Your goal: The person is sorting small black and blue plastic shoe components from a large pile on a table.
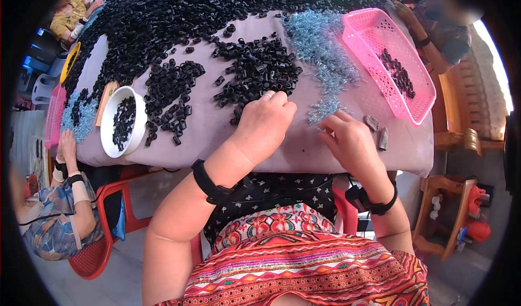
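Observation:
My left hand (266,120) is closed at the near edge of a heap of short black tube-like pieces (260,70). Its fingertips point down into the loose pieces, and what they grip is hidden. To its right, my right hand (347,142) has its thumb and fingers drawn together in a pinch, just below the tapering end of a strip of small shiny silvery-blue pieces (325,62). Anything between those fingers is too small to make out. A second small heap of black pieces (171,89) lies left of my left hand.
A pink basket (355,45) with some black pieces stands at right, two grey lumps (383,139) near it. A white bowl (140,122) holds black pieces at left. A large black pile (152,13) covers the far cloth-covered table (217,157). Other people sit left and right.

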The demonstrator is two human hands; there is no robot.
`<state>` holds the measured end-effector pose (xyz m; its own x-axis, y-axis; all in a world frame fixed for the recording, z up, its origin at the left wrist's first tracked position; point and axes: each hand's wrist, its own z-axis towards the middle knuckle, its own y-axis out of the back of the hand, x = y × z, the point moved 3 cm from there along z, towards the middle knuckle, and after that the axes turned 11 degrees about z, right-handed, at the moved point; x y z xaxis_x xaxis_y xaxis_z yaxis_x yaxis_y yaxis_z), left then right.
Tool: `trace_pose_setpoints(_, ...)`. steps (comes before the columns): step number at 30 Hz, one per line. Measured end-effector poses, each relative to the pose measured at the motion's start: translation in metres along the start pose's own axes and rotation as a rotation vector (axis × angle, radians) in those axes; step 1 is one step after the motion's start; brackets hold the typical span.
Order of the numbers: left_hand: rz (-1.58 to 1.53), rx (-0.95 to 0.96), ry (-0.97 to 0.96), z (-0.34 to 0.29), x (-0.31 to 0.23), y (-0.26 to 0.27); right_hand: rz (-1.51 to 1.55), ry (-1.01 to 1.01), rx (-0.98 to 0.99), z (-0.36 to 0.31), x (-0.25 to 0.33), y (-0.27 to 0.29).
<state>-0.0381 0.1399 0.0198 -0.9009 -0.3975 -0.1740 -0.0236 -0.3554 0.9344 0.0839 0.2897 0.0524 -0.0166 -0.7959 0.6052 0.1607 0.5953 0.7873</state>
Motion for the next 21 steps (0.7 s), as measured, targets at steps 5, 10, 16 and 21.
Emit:
trace_pose_setpoints(5, 0.017, -0.03, -0.013, -0.006, -0.004, -0.003, -0.148, 0.016, 0.005, -0.005, -0.001, -0.017)
trace_pose_setpoints(10, -0.085, -0.09, -0.004, -0.021, -0.003, 0.013, 0.084, -0.04, -0.047, -0.005, 0.009, -0.016)
trace_pose_setpoints(16, -0.236, -0.149, 0.157, -0.054, 0.013, 0.025, 0.421, -0.114, -0.015, -0.001, 0.021, -0.026)
trace_pose_setpoints(21, -0.243, -0.125, 0.184, -0.06, 0.004, 0.027, 0.43, -0.144, -0.014, 0.004, 0.01, -0.036)
